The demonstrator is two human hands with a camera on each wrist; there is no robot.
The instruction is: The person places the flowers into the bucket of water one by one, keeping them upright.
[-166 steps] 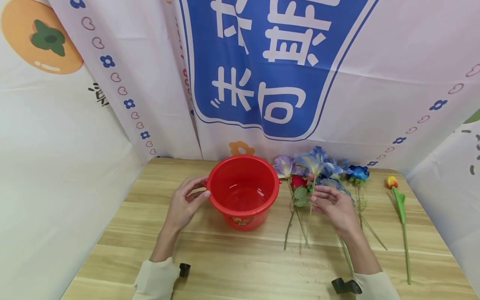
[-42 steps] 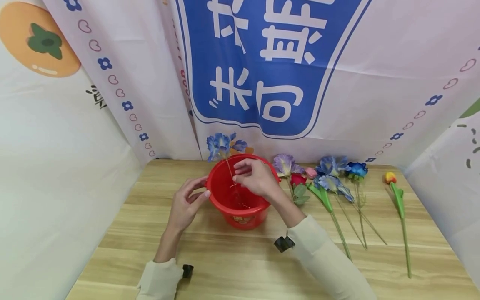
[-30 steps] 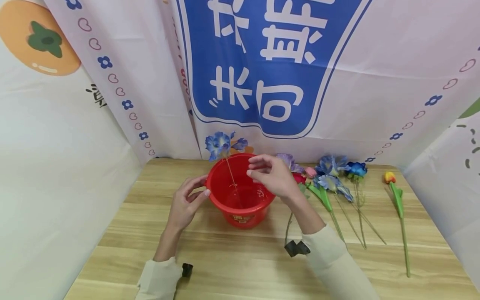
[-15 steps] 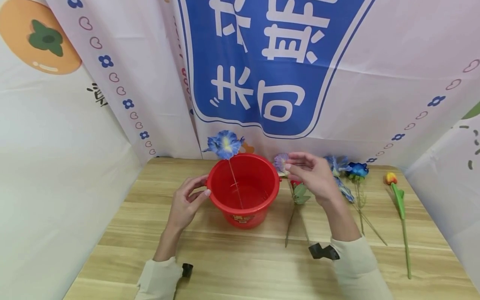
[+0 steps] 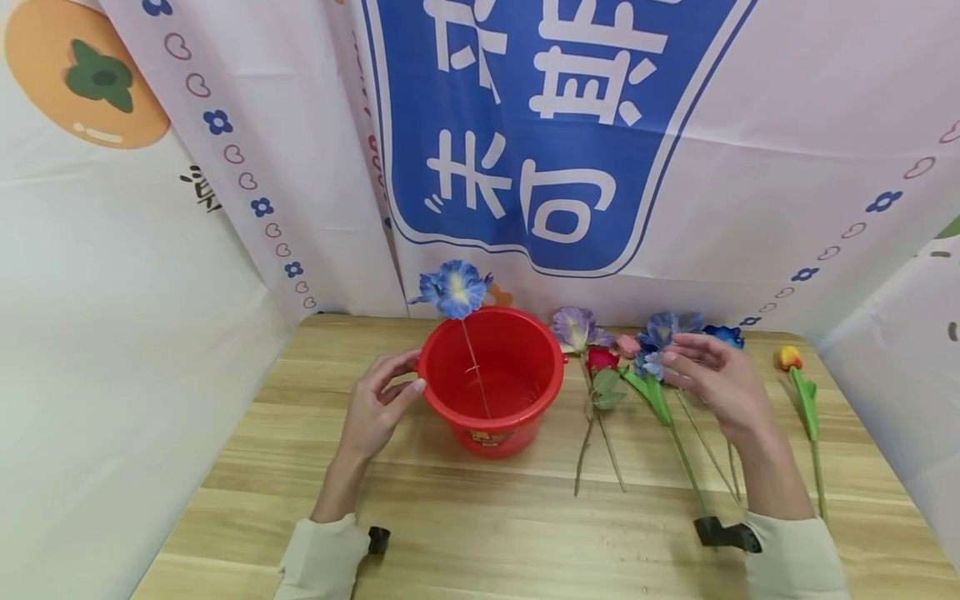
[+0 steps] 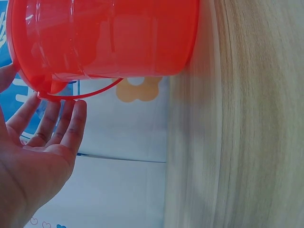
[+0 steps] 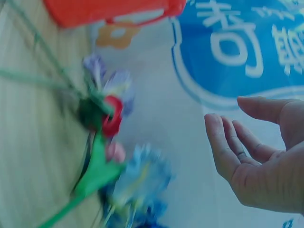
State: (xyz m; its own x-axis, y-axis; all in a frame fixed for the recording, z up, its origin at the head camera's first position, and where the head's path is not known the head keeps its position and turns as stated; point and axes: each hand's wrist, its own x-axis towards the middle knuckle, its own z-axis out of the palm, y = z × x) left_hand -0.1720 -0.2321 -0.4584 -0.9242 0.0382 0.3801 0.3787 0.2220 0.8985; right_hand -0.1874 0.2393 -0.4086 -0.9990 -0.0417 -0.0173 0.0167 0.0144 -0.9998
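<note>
A red bucket (image 5: 495, 392) stands on the wooden table in the head view. My left hand (image 5: 381, 398) touches its left side, fingertips at the rim by the handle's ear and thumb against the outer wall. In the left wrist view, the fingers (image 6: 71, 128) look fairly straight beside the thin red handle (image 6: 95, 93). A blue artificial iris (image 5: 459, 292) leans in the bucket, its bloom above the back rim. My right hand (image 5: 723, 385) hovers with bent fingers and nothing in its grasp, over the blue flowers (image 5: 662, 332). The right wrist view shows its thumb and fingers apart.
Right of the bucket lie a purple iris (image 5: 576, 330), a red rose (image 5: 602, 359), a pink bud (image 5: 627, 346) with green leaves and a blue rose (image 5: 725, 336). A red-yellow tulip (image 5: 789, 358) lies farther right. A printed cloth (image 5: 720, 208) hangs behind the table.
My right hand carried the blue iris from the pile into the bucket, let go of it, and moved back right over the flowers. The bloom has turned slightly. My left hand has stayed at the bucket.
</note>
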